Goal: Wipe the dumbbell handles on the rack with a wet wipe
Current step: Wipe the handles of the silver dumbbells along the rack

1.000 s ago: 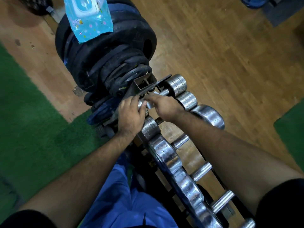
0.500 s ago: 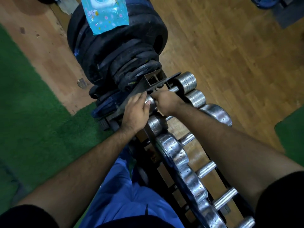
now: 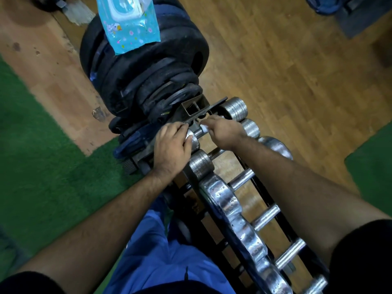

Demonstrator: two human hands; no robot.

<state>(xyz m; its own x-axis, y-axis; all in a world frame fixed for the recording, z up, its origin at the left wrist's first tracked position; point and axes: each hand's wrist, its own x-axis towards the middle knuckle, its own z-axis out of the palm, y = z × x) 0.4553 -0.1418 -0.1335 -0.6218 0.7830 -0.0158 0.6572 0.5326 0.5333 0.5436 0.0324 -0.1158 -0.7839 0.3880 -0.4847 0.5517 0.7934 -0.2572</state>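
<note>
Fingers of your right hand curl over a white wet wipe, pinching it against the handle of a small chrome dumbbell near the far end of the rack. Your left hand grips that dumbbell's near head, thumb laid across the metal. More chrome dumbbells lie in a row along the rack toward you. Just beyond your hands stands a stack of black weight plates, with a blue wet-wipe packet resting on top. Wooden floor and green turf surround the rack.
</note>
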